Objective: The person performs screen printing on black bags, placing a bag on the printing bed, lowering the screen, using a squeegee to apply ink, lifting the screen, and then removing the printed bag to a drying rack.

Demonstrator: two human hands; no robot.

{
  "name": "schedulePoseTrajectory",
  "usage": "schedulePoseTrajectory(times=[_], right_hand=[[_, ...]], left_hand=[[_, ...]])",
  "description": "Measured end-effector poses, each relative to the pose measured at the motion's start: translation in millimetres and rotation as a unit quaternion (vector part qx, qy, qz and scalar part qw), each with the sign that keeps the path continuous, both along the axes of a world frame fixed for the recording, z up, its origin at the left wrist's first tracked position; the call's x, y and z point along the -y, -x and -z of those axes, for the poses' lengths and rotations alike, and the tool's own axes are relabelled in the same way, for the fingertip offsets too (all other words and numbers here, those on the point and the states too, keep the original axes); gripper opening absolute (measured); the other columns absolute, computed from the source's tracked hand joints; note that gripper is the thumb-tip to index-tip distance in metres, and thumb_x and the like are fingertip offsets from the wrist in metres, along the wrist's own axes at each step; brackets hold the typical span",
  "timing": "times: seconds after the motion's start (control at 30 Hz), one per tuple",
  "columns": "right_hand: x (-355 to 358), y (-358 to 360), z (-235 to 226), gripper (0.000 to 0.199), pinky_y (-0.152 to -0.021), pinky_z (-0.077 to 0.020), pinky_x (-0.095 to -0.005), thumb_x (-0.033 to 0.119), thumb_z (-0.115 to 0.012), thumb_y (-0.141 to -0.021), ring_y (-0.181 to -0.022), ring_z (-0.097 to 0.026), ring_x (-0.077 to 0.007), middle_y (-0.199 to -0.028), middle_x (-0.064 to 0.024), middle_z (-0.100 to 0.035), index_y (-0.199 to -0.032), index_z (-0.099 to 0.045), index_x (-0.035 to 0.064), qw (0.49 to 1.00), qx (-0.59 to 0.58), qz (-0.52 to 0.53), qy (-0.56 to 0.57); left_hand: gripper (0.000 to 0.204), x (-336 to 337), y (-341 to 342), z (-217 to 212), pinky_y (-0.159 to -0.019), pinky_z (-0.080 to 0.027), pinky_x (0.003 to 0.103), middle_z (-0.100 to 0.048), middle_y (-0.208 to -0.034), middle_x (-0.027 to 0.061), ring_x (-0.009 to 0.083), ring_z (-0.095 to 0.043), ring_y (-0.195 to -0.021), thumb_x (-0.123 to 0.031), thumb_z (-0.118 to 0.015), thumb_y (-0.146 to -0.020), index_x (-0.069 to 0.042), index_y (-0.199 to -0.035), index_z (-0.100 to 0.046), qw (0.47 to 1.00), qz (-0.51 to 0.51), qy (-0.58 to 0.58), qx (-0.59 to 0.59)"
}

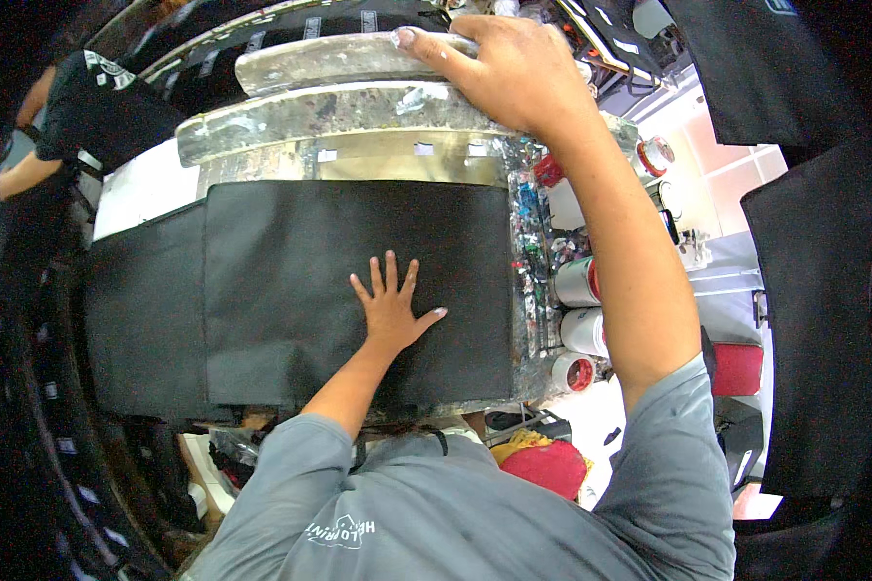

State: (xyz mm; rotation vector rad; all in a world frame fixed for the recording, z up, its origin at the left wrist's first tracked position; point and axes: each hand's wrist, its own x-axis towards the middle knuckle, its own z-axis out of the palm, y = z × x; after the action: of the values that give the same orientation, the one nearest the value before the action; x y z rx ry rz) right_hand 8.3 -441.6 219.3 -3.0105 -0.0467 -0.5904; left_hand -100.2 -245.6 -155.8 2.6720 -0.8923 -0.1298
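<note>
My left hand (389, 315) lies flat on a black fabric sheet (281, 290), its fingers spread. The sheet covers most of the worktable, and a second black piece (145, 320) adjoins it on the left. At the far side, my right hand (518, 73) grips the right part of a worn, paint-stained grey bar (349, 60). Its thumb runs along the bar's near face; some of its fingers are hidden. A second stained grey bar (310, 118) runs parallel, just nearer than the first, with a yellowish strip (378, 160) between it and the sheet.
Paint-smeared table edge (528, 290) borders the sheet on the right. White tubs (578, 282) with red rims stand beside it. A person in a black shirt (107, 121) is at the far left. A red-and-yellow cloth bundle (547, 465) lies below the table's near edge.
</note>
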Motion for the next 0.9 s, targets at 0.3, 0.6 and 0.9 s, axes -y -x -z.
schedulePoseTrajectory(times=[0.3, 0.6, 0.9], right_hand=[[8.4, -25.7, -32.3, 0.077, -0.054, -0.0353, -0.0295, 0.074, -0.034, -0.101, -0.066, -0.047, -0.0151, -0.076, -0.0043, -0.060, -0.087, -0.068, 0.0057, 0.991, -0.127, 0.019, -0.019], [-23.3, -20.8, -39.7, 0.063, -0.071, -0.0583, -0.0327, 0.060, -0.050, -0.103, -0.074, -0.066, -0.0181, -0.086, -0.0108, -0.071, -0.103, -0.074, 0.0017, 0.966, -0.179, 0.079, -0.168], [-58.6, 20.3, -7.1, 0.068, -0.083, -0.0551, -0.0411, 0.060, -0.050, -0.101, -0.087, -0.070, -0.0285, -0.098, -0.0201, -0.075, -0.106, -0.075, -0.0032, 0.991, 0.040, -0.044, -0.123]], left_hand=[[0.110, 82.0, -26.5, 8.9, -0.112, 0.008, 0.081, -0.005, -0.172, 0.0217, 0.0545, 0.003, -0.155, -0.091, -0.045, -0.080, -0.023, -0.165, -0.026, 0.993, -0.112, -0.018, 0.006], [0.109, 93.1, -32.6, -5.3, -0.112, 0.002, 0.081, -0.009, -0.170, 0.0272, 0.0582, -0.003, -0.153, -0.090, -0.048, -0.080, -0.019, -0.162, -0.036, 0.987, -0.152, 0.029, -0.049], [0.026, -266.8, 48.5, -88.0, -0.089, -0.054, 0.038, -0.075, -0.110, 0.0166, 0.0288, -0.072, -0.099, -0.023, -0.065, -0.101, -0.003, -0.115, -0.074, 0.945, -0.252, 0.208, -0.023]])
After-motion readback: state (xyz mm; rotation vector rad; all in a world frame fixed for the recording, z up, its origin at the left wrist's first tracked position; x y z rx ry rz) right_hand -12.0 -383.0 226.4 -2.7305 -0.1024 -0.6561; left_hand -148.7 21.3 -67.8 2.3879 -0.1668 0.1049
